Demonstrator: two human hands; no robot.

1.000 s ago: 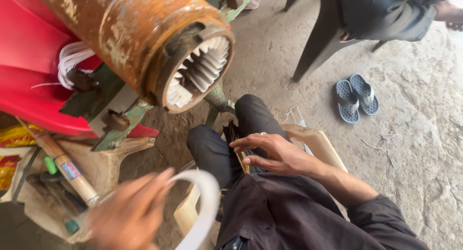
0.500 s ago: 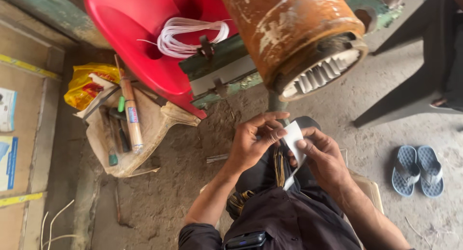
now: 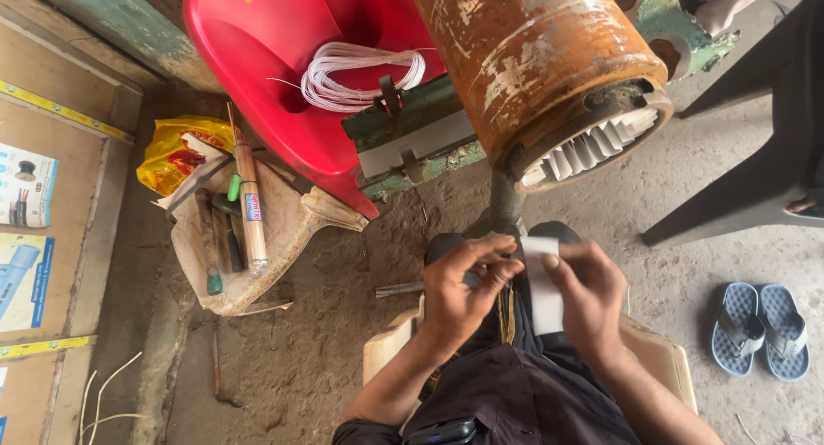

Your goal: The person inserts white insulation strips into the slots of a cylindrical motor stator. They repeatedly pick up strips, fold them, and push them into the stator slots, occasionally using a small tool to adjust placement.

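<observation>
My left hand (image 3: 461, 292) and my right hand (image 3: 592, 297) meet over my lap, both pinching a small white strip of paper (image 3: 542, 284) that stands upright between them. Just above the hands hangs the open end of a rusty orange motor casing (image 3: 549, 76), with white slot liners (image 3: 601, 145) lining its inner teeth. I sit on a pale plastic seat (image 3: 386, 355) in dark trousers.
A red plastic chair (image 3: 283, 93) lies behind the casing with a coil of white wire (image 3: 360, 72) on it. A broken tray of tools (image 3: 236, 239) and a yellow bag (image 3: 176, 153) lie left. Grey sandals (image 3: 762, 329) and a dark chair leg (image 3: 738, 196) stand right.
My view swung left from the casing and right-hand floor to the tools. My left hand brought the white strip in, and both hands now hold it over my lap.
</observation>
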